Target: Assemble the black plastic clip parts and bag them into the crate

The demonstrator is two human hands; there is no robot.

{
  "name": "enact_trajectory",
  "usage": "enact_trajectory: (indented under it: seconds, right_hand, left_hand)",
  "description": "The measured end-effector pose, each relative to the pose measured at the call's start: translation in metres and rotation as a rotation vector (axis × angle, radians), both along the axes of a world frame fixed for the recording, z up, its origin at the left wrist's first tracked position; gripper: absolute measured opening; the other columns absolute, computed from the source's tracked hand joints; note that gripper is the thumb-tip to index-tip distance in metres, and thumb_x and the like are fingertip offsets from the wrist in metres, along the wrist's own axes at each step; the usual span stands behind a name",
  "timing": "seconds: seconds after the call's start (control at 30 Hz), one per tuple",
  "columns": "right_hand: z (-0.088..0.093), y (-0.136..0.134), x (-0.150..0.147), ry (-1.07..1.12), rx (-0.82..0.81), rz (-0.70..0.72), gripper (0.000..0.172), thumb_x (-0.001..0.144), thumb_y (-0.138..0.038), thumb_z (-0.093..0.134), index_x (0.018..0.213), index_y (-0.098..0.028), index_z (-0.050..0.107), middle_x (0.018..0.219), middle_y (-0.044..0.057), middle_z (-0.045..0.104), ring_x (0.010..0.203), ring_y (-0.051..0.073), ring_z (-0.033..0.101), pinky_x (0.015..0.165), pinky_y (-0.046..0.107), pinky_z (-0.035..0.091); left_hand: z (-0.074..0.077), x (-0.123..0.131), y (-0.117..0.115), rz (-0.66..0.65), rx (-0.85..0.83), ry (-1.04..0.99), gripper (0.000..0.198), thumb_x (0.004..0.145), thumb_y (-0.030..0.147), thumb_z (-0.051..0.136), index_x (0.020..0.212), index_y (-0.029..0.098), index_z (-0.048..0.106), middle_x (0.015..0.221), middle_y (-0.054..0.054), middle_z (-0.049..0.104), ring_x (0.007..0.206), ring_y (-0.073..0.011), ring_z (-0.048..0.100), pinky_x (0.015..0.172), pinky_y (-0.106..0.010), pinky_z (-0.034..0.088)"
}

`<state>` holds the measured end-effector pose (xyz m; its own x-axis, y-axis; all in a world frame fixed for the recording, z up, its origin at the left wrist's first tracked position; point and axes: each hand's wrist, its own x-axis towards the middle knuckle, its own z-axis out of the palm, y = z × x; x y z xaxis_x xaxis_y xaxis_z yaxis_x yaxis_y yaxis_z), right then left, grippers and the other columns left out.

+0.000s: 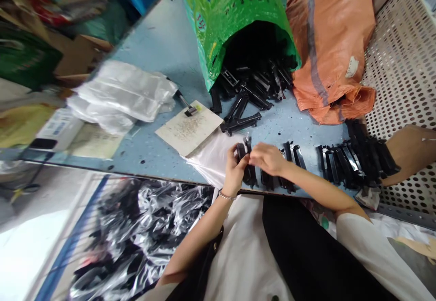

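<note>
Pinching a black moulded-plastic bracket (248, 165), the left hand (234, 174) and right hand (267, 158) curl closed on it at the edge of the blue speckled table (163, 51); one careless knock could send it or the neighbouring black brackets (335, 165) over that edge.

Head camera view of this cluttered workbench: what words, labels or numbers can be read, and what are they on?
Nothing here can be read with certainty.
Handwriting on the cream paper sheet: too small and blurred.
Print on the green plastic bag: too blurred.
Blue print on the white cardboard box: too blurred.
</note>
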<state>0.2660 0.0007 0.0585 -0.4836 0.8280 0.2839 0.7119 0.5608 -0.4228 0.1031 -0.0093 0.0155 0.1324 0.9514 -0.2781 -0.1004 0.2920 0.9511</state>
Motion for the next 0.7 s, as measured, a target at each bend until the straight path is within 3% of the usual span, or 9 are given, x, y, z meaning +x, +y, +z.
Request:
enact_trajectory:
  seconds: [0.07, 0.13, 0.2, 0.27, 0.4, 0.47, 0.53, 0.6, 0.7]
  right_hand:
    - [-0.001, 0.046, 0.004, -0.021, -0.025, -0.157, 0.03, 0.108, -0.032, 0.039, 0.115, -0.02, 0.066, 0.111, 0.01, 0.068, 0.106, 0.024, 0.058, 0.093, 0.038, 0.048]
    - [-0.005, 0.089, 0.011, -0.13, -0.059, -0.228, 0.036, 0.104, -0.023, 0.044, 0.137, -0.018, 0.058, 0.137, 0.015, 0.059, 0.129, 0.028, 0.049, 0.109, 0.046, 0.041]
    - [-0.009, 0.118, 0.018, -0.248, -0.164, -0.236, 0.037, 0.101, -0.019, 0.05, 0.136, -0.014, 0.059, 0.137, 0.017, 0.061, 0.132, 0.032, 0.047, 0.112, 0.05, 0.037]
    - [-0.011, 0.124, 0.024, -0.273, -0.261, -0.265, 0.031, 0.1, -0.021, 0.051, 0.126, -0.011, 0.066, 0.126, 0.018, 0.067, 0.126, 0.033, 0.051, 0.109, 0.051, 0.038]
    - [-0.004, 0.071, 0.03, 0.127, -0.496, -0.256, 0.031, 0.104, -0.03, 0.045, 0.116, -0.014, 0.068, 0.111, 0.011, 0.071, 0.105, 0.026, 0.062, 0.095, 0.042, 0.047]
    - [0.004, 0.031, 0.03, 0.349, -0.631, -0.156, 0.036, 0.106, -0.038, 0.04, 0.113, -0.019, 0.069, 0.103, 0.006, 0.072, 0.097, 0.022, 0.065, 0.089, 0.038, 0.05]
    - [0.016, -0.003, 0.03, 0.38, -0.647, -0.09, 0.041, 0.106, -0.046, 0.038, 0.102, -0.021, 0.07, 0.092, 0.003, 0.071, 0.088, 0.02, 0.065, 0.083, 0.035, 0.05]
    - [0.03, -0.022, 0.034, 0.305, -0.466, -0.143, 0.046, 0.107, -0.052, 0.035, 0.093, -0.022, 0.068, 0.086, 0.004, 0.067, 0.084, 0.02, 0.061, 0.081, 0.036, 0.048]
    - [0.048, -0.02, 0.045, 0.162, 0.003, -0.269, 0.048, 0.103, -0.061, 0.038, 0.093, -0.022, 0.064, 0.091, 0.009, 0.065, 0.09, 0.025, 0.056, 0.083, 0.041, 0.046]
  left_hand:
    - [-0.017, -0.001, -0.007, -0.091, 0.014, 0.095, 0.056, 0.089, 0.045, 0.066, 0.138, 0.021, 0.052, 0.124, -0.01, 0.066, 0.121, -0.0288, 0.062, 0.107, -0.046, 0.049]
    - [-0.031, 0.005, -0.016, -0.14, 0.132, 0.235, 0.057, 0.092, 0.042, 0.062, 0.143, 0.02, 0.049, 0.14, -0.015, 0.058, 0.137, -0.0322, 0.052, 0.118, -0.052, 0.04]
    - [-0.038, 0.012, -0.023, -0.139, 0.294, 0.356, 0.063, 0.094, 0.042, 0.061, 0.149, 0.019, 0.044, 0.155, -0.018, 0.044, 0.149, -0.0331, 0.038, 0.125, -0.053, 0.03]
    - [-0.039, 0.016, -0.023, -0.142, 0.375, 0.389, 0.064, 0.095, 0.046, 0.059, 0.15, 0.019, 0.044, 0.157, -0.019, 0.039, 0.151, -0.0332, 0.035, 0.127, -0.054, 0.027]
    - [-0.017, 0.011, -0.003, -0.019, 0.357, 0.126, 0.068, 0.094, 0.057, 0.059, 0.151, 0.023, 0.042, 0.152, -0.017, 0.045, 0.144, -0.0309, 0.045, 0.122, -0.051, 0.036]
    - [0.003, 0.009, 0.01, 0.022, 0.307, -0.104, 0.069, 0.091, 0.063, 0.061, 0.147, 0.025, 0.046, 0.144, -0.014, 0.054, 0.136, -0.0292, 0.053, 0.115, -0.046, 0.045]
    - [0.026, 0.01, 0.018, -0.029, 0.215, -0.267, 0.061, 0.088, 0.064, 0.065, 0.132, 0.023, 0.057, 0.122, -0.011, 0.066, 0.115, -0.0264, 0.065, 0.099, -0.041, 0.055]
    - [0.05, 0.014, 0.02, -0.118, 0.106, -0.339, 0.051, 0.083, 0.06, 0.072, 0.114, 0.019, 0.063, 0.097, -0.006, 0.069, 0.086, -0.0198, 0.067, 0.078, -0.033, 0.058]
    - [0.077, 0.019, 0.011, -0.262, -0.065, -0.397, 0.045, 0.078, 0.054, 0.08, 0.097, 0.017, 0.062, 0.075, 0.0, 0.063, 0.061, -0.0121, 0.058, 0.057, -0.025, 0.051]
